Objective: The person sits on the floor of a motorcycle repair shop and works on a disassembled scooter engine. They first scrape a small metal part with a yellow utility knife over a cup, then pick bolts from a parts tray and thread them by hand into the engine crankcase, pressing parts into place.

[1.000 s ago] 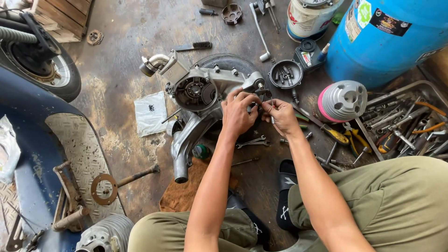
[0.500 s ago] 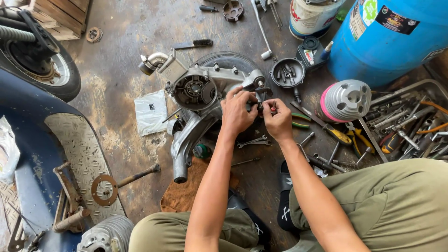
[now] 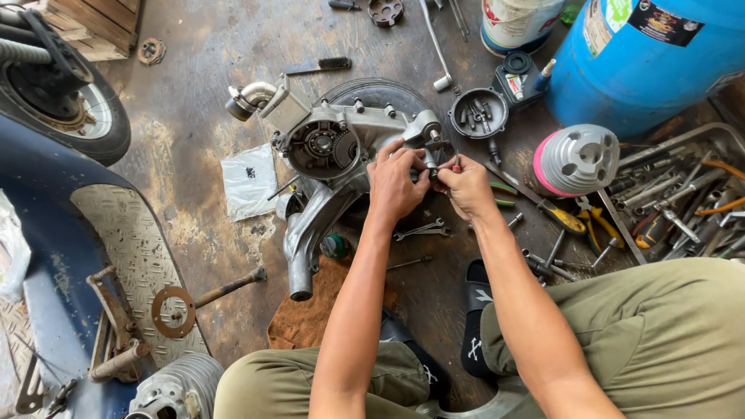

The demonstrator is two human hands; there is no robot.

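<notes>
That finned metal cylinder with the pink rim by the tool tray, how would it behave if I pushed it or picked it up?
The finned cylinder looks like thick cast metal, so it is probably heavy for its size and rigid. It seems to rest on one flat end, so a push would more likely slide it than roll it. Tipped onto its round side, it could roll toward the tool tray. The fins may offer some grip.

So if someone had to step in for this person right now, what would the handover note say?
Left hand: fingers closed on a small part at the right end of the engine case.
Right hand: pinching a small tool or part there; what it is cannot be told.
Nearby: wrenches on the floor under the hands, finned cylinder and tool tray to the right.
Done: case lies open.
Left: the fitting under the fingers is not finished.
</notes>
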